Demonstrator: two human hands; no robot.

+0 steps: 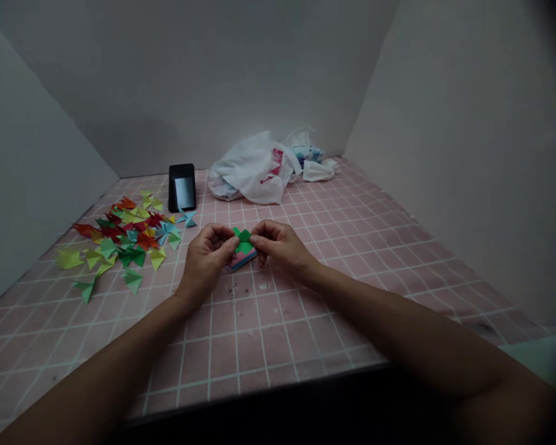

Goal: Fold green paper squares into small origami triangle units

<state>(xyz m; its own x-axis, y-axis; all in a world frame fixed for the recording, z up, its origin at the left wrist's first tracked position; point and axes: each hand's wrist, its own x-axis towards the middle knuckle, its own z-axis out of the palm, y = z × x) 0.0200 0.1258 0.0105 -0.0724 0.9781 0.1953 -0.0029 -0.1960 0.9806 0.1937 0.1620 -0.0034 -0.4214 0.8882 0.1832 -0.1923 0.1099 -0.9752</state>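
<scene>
Between my two hands is a small sheet of green origami paper, partly folded, just above a stack of coloured paper whose top sheet looks pink. My left hand pinches the green paper's left side between thumb and fingers. On its right side, my right hand grips the edge in the same way. My fingers hide parts of both the green paper and the stack.
Several folded paper pieces in red, yellow, green and blue lie at the left. Behind them stands a black phone-like device. A white plastic bag and crumpled white packaging rest by the back wall. Pink checked cloth covers the table.
</scene>
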